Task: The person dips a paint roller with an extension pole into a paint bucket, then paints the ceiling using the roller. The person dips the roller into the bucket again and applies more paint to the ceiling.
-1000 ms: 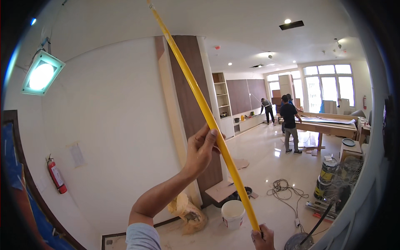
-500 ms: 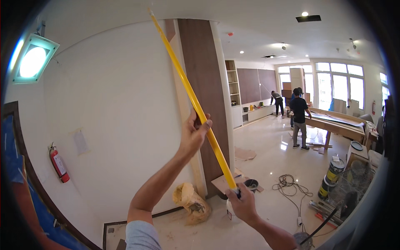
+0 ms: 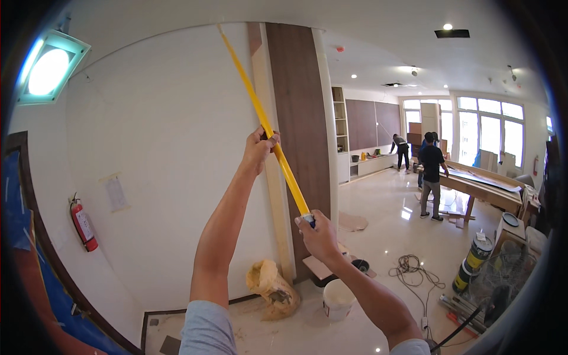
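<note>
A long yellow pole slants up and to the left across the white wall. Its thin far tip is near the line where wall meets ceiling; whatever is on that tip is too small to make out. My left hand is wrapped around the pole's middle. Lower down, my right hand grips the near end, where a dark blue part shows by the thumb. Behind the pole stands a dark brown wood panel with a pale strip beside it.
An open yellowish sack and a white bucket stand on the floor below. At left hangs a fire extinguisher. Cables, stacked pails and a fan lie right. People work near a long wooden table.
Both hands have moved up and to the left with the pole, my right hand most. The pole's base has risen, and the white bucket now shows more fully.
</note>
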Motion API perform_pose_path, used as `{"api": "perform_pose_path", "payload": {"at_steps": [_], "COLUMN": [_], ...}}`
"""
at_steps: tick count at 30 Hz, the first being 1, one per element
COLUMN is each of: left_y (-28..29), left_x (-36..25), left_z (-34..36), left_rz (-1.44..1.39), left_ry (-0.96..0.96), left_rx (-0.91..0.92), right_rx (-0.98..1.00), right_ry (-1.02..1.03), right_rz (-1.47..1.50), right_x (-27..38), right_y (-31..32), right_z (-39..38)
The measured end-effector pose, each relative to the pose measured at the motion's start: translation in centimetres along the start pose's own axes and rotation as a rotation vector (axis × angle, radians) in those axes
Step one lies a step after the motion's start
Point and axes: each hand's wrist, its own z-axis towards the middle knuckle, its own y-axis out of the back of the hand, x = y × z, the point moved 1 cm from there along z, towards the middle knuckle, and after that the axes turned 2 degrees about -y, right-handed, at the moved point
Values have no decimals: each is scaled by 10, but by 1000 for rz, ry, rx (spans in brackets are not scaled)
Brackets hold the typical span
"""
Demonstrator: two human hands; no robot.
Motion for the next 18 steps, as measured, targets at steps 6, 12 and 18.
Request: {"api": "perform_pose_path", "payload": {"at_steps": [6, 12, 18], "left_y": [10, -3, -51], "left_x": [8, -9, -40], "left_z": [15, -18, -117], "left_rz": [4, 76, 7], "left_ry": [26, 5, 38], "left_rx": [-15, 48, 266], "right_rx": [-40, 10, -34], "right_ry": [42, -19, -58], "right_rz": [-46, 37, 5], "right_x": [5, -4, -24], "right_y": [-7, 12, 71], "right_z": [11, -20, -126]}}
